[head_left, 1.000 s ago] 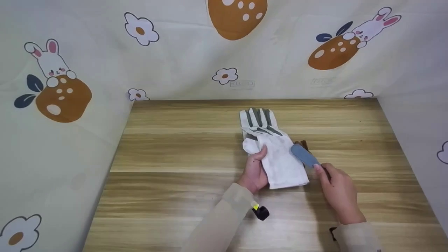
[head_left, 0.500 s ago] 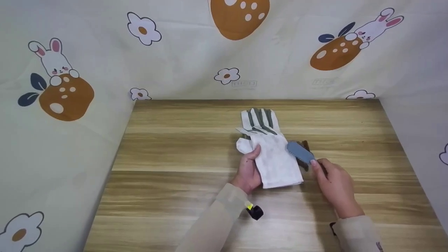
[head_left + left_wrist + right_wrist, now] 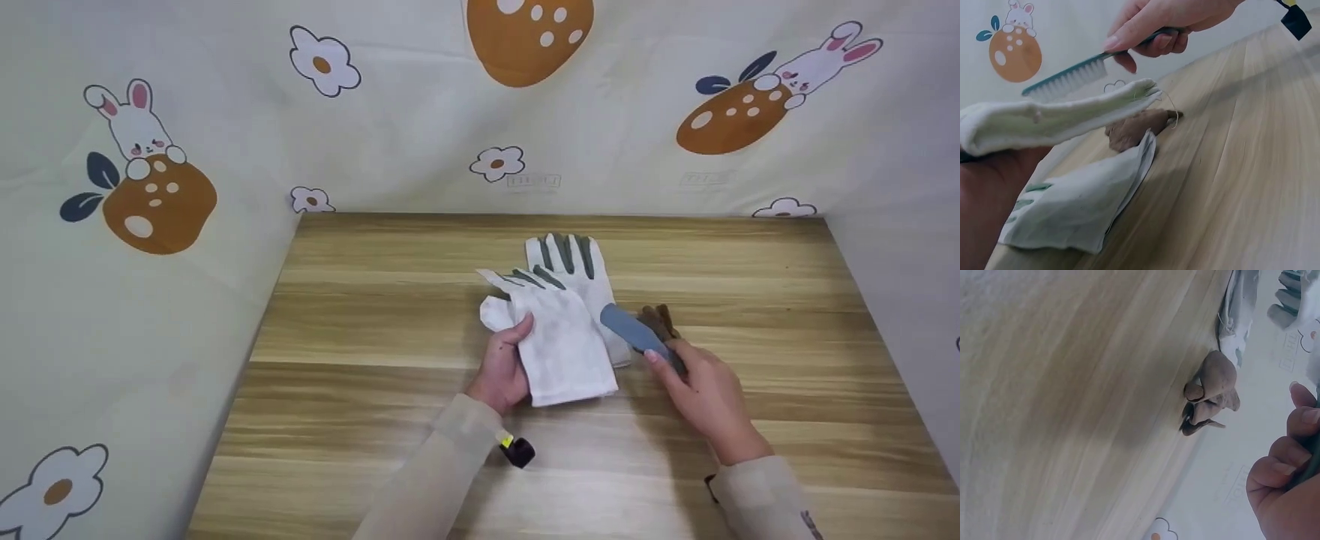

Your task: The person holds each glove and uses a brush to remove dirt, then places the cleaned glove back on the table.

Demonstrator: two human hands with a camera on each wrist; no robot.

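My left hand grips a white work glove by its side, thumb on top; its dark green-striped fingers point away to the upper left. In my right hand is a brush with a blue-grey back, its handle pinched between thumb and fingers. The left wrist view shows its white bristles facing down, just above the held glove. A second, matching glove lies on the table underneath, partly hidden in the head view.
A crumpled brown thing, its kind unclear, lies on the wood-grain table right of the gloves. Behind and beside the table hangs a pale sheet printed with rabbits and flowers. A black camera is at the left wrist.
My left hand has moved left with its glove, uncovering more of the glove beneath and the brown thing. The brush has shifted slightly left, still near the glove's right side.
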